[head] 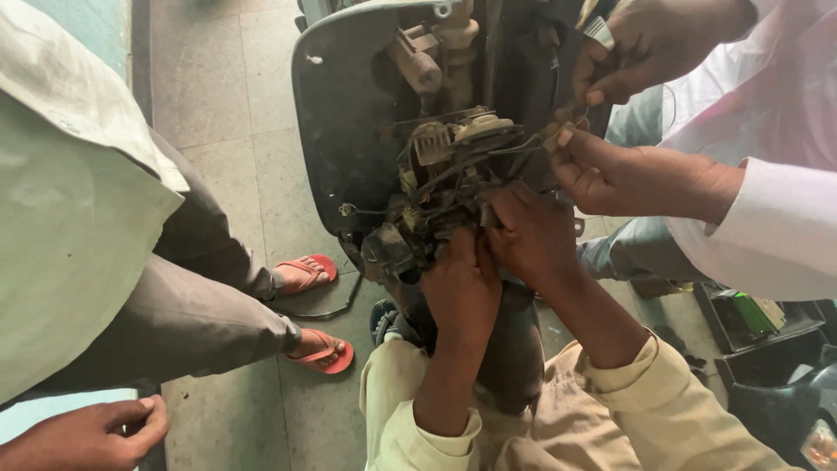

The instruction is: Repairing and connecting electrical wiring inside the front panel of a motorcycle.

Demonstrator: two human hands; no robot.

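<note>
— Cream sleeves sit nearest, rolled back at the wrists. Both forearms rise from them, up toward the scooter's opened front?

— Yes. Left hand is straight ahead, knuckles up, fingers curled tight and tucked into the greasy block of parts under the grey panel. What exactly it grips is hidden by the hand itself.

— And the other?

— Right hand angles in from the right, wrist bent, fingers closed down on the same block, just beside the left hand and touching it. Its hold is hidden too.

— Where's the wiring?

— Black wires run across the top of that block, toward two hands of another person in a pale pink shirt. That person's lower hand pinches the wire ends; the upper hand holds something small and shiny.

— Anyone else?

— At left someone in a green shirt stands in red sandals.
</note>
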